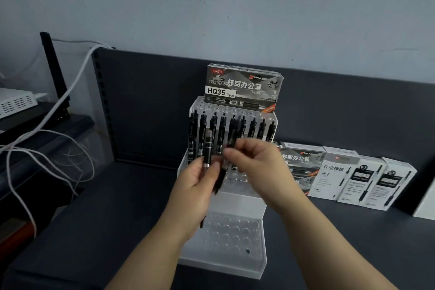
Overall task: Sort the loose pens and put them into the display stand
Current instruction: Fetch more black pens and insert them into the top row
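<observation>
A clear stepped acrylic display stand (226, 263) sits on the dark shelf in the middle. Its upper tier holds a row of several black pens (220, 132). The lower tiers show bare holes. My left hand (196, 181) grips a small bunch of black pens (207, 150) upright in front of the stand. My right hand (254, 160) pinches one black pen (220, 176) from that bunch, and the pen is blurred. A grey HQ35 pen box (243, 88) stands at the back of the stand.
Several pen boxes (339, 176), grey and white, lean against the back panel to the right of the stand. White cables (47, 148) hang at the left over a dark storage bin (58, 139). A white box edge (427, 205) shows at the far right.
</observation>
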